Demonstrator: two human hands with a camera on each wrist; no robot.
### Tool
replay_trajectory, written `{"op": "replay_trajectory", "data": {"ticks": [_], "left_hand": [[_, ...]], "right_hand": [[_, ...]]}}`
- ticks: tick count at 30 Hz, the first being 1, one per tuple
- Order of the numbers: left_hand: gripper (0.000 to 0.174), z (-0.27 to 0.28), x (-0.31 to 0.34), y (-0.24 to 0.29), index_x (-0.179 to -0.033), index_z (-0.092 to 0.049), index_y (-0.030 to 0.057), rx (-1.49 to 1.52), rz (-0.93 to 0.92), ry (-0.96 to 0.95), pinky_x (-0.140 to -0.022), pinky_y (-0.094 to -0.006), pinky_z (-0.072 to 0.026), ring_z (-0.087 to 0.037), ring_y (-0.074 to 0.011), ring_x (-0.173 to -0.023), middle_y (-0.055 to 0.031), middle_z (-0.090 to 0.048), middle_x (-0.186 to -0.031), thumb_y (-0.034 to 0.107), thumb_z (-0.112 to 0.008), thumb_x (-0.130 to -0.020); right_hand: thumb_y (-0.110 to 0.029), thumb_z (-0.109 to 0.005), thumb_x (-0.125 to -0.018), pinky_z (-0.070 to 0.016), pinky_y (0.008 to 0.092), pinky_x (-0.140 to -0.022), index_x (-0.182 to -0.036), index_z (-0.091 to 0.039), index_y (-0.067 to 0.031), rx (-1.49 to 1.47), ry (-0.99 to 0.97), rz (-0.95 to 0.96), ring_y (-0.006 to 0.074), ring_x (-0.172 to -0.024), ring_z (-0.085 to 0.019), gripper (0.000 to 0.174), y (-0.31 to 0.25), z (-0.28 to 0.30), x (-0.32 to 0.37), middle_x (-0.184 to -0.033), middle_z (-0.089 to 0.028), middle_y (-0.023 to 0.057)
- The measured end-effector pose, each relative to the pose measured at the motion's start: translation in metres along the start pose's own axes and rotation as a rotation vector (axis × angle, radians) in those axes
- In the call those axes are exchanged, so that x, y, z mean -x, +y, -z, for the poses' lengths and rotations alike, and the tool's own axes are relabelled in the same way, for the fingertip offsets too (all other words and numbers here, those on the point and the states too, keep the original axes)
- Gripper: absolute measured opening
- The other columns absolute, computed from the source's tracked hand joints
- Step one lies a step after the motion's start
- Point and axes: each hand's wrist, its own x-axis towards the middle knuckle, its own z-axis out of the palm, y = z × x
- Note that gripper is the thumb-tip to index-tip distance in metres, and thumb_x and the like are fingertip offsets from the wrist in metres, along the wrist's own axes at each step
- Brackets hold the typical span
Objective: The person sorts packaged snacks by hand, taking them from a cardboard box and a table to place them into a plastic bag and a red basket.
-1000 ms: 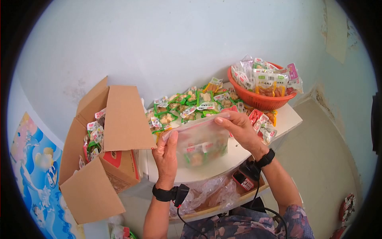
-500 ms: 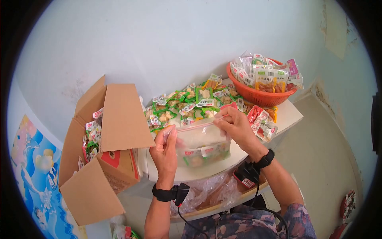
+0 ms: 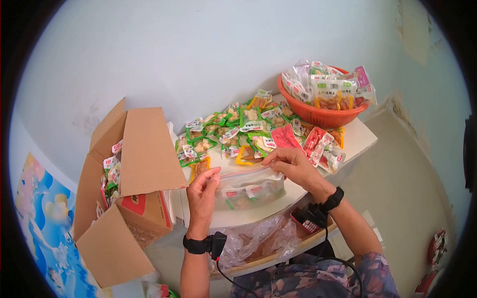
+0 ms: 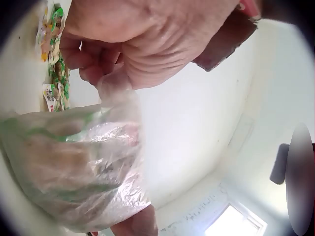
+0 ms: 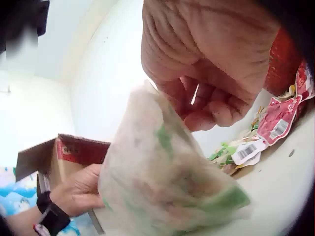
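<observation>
While the wall (image 3: 198,49) rises behind, the white table (image 3: 360,143) stands against it, crumpled clear plastic (image 3: 258,243) lying in the open shelf beneath. At the table's left end is the open box (image 3: 151,159), with packets inside and its flaps spread. The red basket (image 3: 323,117) sits at the table's far right corner, heaped with packets. Near the front edge, the cloudy bag (image 3: 253,192) is between the person's hands, with green-and-white packets showing through its side. The hands are apart: the left hand (image 3: 199,199) pinches one top corner, and the right hand (image 3: 298,171), fingers curled, grips the other. Behind the bag, loose packets (image 3: 251,118), mostly green-edged, lie in a pile, and a red packet (image 3: 286,137) rests just beyond the right hand.
</observation>
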Motion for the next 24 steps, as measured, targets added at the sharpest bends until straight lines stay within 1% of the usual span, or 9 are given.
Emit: {"op": "replay_trajectory", "data": {"ticks": [3,6,9,12,15,16,19,21,24], "left_hand": [[0.026,0.000,0.001,-0.003,-0.122,-0.073,-0.0013,-0.058,0.005,0.004,-0.093,-0.0240,-0.0464,-0.062,-0.0079,-0.101,-0.0038,-0.073,-0.113,0.010,-0.067,-0.099],[0.023,-0.003,0.001,-0.007,-0.118,-0.076,0.0016,-0.032,-0.069,0.001,-0.071,-0.0193,-0.0428,-0.054,-0.0022,-0.081,0.0042,-0.069,-0.096,0.012,-0.067,-0.100],[0.021,0.000,-0.001,-0.009,-0.115,-0.076,-0.0001,-0.102,-0.028,-0.066,-0.075,-0.0204,-0.0462,-0.058,-0.0034,-0.085,0.0027,-0.071,-0.097,0.012,-0.067,-0.100],[0.020,-0.002,0.000,-0.006,-0.111,-0.077,-0.0016,-0.131,-0.049,-0.086,-0.078,-0.0213,-0.0482,-0.060,-0.0043,-0.087,0.0018,-0.072,-0.098,0.012,-0.068,-0.099],[0.021,-0.002,-0.002,-0.008,-0.111,-0.077,-0.0024,-0.116,-0.038,-0.060,-0.079,-0.0220,-0.0486,-0.061,-0.0051,-0.087,0.0004,-0.073,-0.098,0.012,-0.068,-0.099],[0.021,0.000,-0.002,-0.008,-0.111,-0.076,-0.0025,-0.116,-0.028,-0.056,-0.078,-0.0221,-0.0486,-0.061,-0.0053,-0.087,0.0005,-0.073,-0.097,0.012,-0.068,-0.099],[0.021,0.013,-0.003,-0.008,-0.109,-0.076,-0.0028,-0.153,0.013,-0.054,-0.078,-0.0223,-0.0490,-0.062,-0.0063,-0.088,-0.0008,-0.073,-0.096,0.014,-0.068,-0.099],[0.022,0.022,0.001,-0.007,-0.108,-0.076,-0.0028,-0.240,0.064,-0.086,-0.078,-0.0223,-0.0495,-0.063,-0.0078,-0.091,-0.0033,-0.073,-0.099,0.017,-0.070,-0.099],[0.027,0.013,0.014,0.014,-0.111,-0.075,-0.0020,-0.633,-0.193,0.038,-0.084,-0.0297,-0.0522,-0.066,-0.0176,-0.100,-0.0088,-0.072,-0.110,0.021,-0.071,-0.098]], "right_hand": [[-0.014,-0.061,-0.097,-0.0474,0.0258,-0.071,-0.106,-0.077,-0.0029,0.094,-0.035,0.120,0.0094,-0.085,-0.060,0.021,0.007,0.004,0.004,-0.093,-0.071,0.0007],[-0.018,-0.063,-0.098,-0.0519,0.0371,-0.091,-0.106,-0.075,-0.0008,0.125,-0.064,0.027,0.0212,-0.103,-0.065,0.023,0.006,0.013,0.014,-0.108,-0.072,0.0113],[-0.028,-0.067,-0.097,-0.0491,0.0419,-0.100,-0.112,-0.074,-0.0038,0.359,0.206,0.411,0.0292,-0.120,-0.060,0.029,0.017,0.008,0.017,-0.125,-0.067,0.0159],[-0.033,-0.071,-0.094,-0.0462,0.0452,-0.106,-0.120,-0.071,-0.0074,0.569,0.198,0.681,0.0329,-0.133,-0.053,0.037,-0.037,-0.002,0.032,-0.138,-0.061,0.0157],[-0.034,-0.073,-0.090,-0.0462,0.0493,-0.106,-0.124,-0.070,-0.0111,0.866,-0.106,0.742,0.0330,-0.135,-0.053,0.041,-0.053,-0.018,0.036,-0.133,-0.066,0.0106],[-0.028,-0.075,-0.087,-0.0515,0.0481,-0.096,-0.118,-0.072,-0.0114,0.896,-0.116,0.753,0.0324,-0.121,-0.063,0.036,-0.043,-0.019,0.033,-0.119,-0.072,0.0093],[-0.021,-0.078,-0.086,-0.0560,0.0409,-0.088,-0.117,-0.075,-0.0101,0.798,-0.164,0.339,0.0305,-0.104,-0.071,0.033,-0.031,-0.009,0.032,-0.109,-0.075,0.0111],[-0.018,-0.077,-0.086,-0.0568,0.0385,-0.081,-0.110,-0.076,-0.0086,0.707,-0.147,0.410,0.0303,-0.093,-0.072,0.026,-0.020,-0.003,0.028,-0.102,-0.075,0.0113],[-0.015,-0.078,-0.085,-0.0570,0.0378,-0.079,-0.107,-0.077,-0.0074,0.675,-0.126,0.427,0.0304,-0.088,-0.073,0.023,-0.016,-0.001,0.025,-0.100,-0.076,0.0112]]}}
